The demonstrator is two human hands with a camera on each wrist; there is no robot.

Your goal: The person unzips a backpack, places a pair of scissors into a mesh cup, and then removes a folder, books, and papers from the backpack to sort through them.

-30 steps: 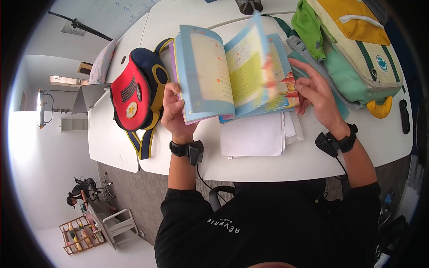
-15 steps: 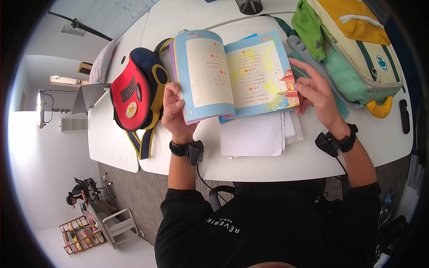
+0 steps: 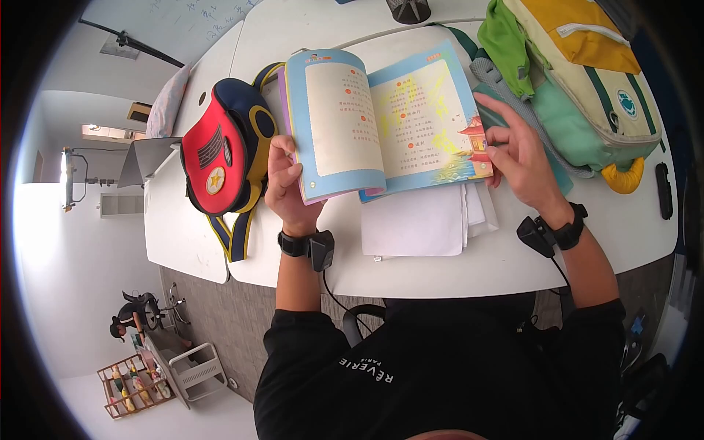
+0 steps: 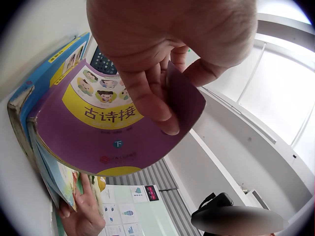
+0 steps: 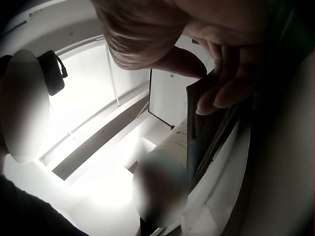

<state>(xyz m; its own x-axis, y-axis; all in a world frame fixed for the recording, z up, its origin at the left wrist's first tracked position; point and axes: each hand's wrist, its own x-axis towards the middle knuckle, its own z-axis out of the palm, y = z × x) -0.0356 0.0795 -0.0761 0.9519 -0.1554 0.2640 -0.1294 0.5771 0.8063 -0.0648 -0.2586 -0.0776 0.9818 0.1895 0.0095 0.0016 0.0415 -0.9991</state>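
An open book with blue-bordered pages (image 3: 343, 121) is held up over the table, its right page marked in yellow-green. My left hand (image 3: 287, 183) pinches its left edge, thumb on the page side. In the left wrist view the same hand (image 4: 172, 64) grips the purple cover (image 4: 88, 140), which bends at the corner. My right hand (image 3: 522, 158) holds the right edge near the printed pavilion, index finger stretched upward. The right wrist view shows that hand (image 5: 197, 54) with thumb and fingers on either side of the dark page edge (image 5: 197, 128).
White papers (image 3: 414, 227) lie below the book on the table (image 3: 330, 271). A red and navy bag (image 3: 213, 158) is at the left, a green, cream and yellow backpack (image 3: 587, 95) at the right. A black mesh holder (image 3: 409, 10) stands at the back, a black object (image 3: 663, 191) far right.
A page that was turning in a blur has come down flat on the right side. Since then the right page's edge has shifted slightly, and my right thumb has moved onto it.
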